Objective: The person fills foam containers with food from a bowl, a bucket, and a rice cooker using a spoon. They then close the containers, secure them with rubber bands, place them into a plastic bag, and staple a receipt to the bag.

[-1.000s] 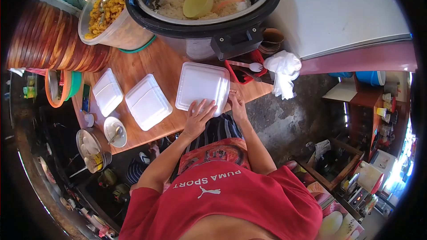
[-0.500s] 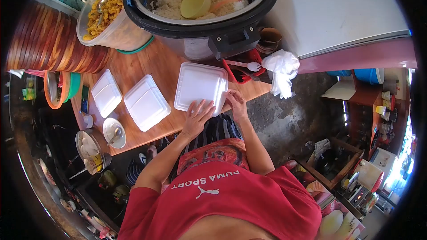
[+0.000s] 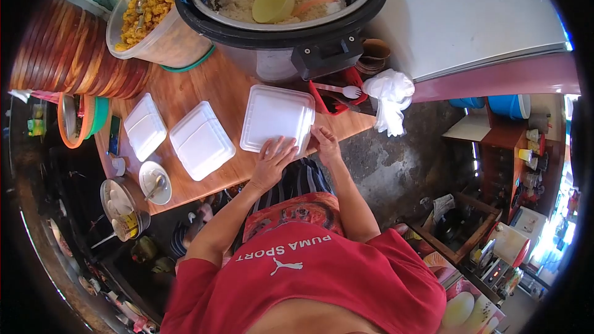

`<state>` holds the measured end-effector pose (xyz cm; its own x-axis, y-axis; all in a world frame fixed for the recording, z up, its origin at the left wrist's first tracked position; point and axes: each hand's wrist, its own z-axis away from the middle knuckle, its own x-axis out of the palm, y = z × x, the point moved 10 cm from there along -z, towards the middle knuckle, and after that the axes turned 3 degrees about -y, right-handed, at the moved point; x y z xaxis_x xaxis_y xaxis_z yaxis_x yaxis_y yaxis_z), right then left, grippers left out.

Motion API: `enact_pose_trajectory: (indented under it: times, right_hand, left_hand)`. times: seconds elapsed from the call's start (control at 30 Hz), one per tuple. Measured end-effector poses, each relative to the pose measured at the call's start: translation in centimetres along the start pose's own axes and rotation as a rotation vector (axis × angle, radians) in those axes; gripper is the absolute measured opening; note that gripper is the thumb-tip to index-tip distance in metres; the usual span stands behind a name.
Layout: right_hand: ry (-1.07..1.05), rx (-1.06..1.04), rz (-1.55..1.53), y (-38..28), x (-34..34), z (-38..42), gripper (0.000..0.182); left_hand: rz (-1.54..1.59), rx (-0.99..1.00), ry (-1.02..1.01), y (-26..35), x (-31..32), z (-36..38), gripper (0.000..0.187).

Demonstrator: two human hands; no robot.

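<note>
One foam takeout box (image 3: 278, 114) lies closed at the desk's (image 3: 216, 86) edge, unmoved since a second ago; left hand (image 3: 272, 164) spread flat on it, right hand (image 3: 326, 144) curled at its corner, grip unclear.

blue bucket (image 3: 509, 106), patchy grey floor (image 3: 396, 167)

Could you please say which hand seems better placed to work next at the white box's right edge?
Probably the right hand: it is right at that edge, while the left hand rests atop the white box.
</note>
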<state>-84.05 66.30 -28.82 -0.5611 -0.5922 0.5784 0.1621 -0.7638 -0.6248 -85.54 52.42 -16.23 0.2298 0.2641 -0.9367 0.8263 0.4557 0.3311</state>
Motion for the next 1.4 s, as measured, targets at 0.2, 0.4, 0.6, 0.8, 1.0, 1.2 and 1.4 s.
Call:
enact_pose_trajectory:
  times: [0.2,0.4,0.6,0.8,1.0,1.2,1.4]
  right_hand:
    - [-0.076,-0.218,1.123,-8.3,3.4,4.5,0.021]
    - [0.029,-0.607,1.512,-23.9,13.5,4.7,0.02]
    - [-0.212,-0.64,2.245,-16.7,9.7,-10.3,0.028]
    - [-0.302,-0.429,2.406,-15.3,10.0,-11.0,0.026]
    - [-0.383,-0.212,2.497,-15.5,8.8,-11.6,0.021]
    - [-0.049,-0.491,2.412,-16.8,8.8,-10.8,0.032]
    - [0.081,-0.275,2.491,-16.7,7.6,-12.2,0.036]
  left_hand:
    - [0.073,-0.005,-0.07,0.4,-1.6,-0.5,0.048]
    - [0.268,-0.026,0.171,2.8,-4.5,-3.9,0.054]
    - [0.351,-0.062,0.163,5.0,-5.9,-10.6,0.058]
    - [0.314,-0.079,0.138,3.8,-1.8,-12.0,0.052]
    - [0.249,-0.073,0.157,4.1,-2.6,-12.0,0.061]
    - [0.295,-0.067,0.176,4.0,-2.6,-11.9,0.062]
    - [0.264,-0.045,0.214,4.1,-3.2,-11.8,0.062]
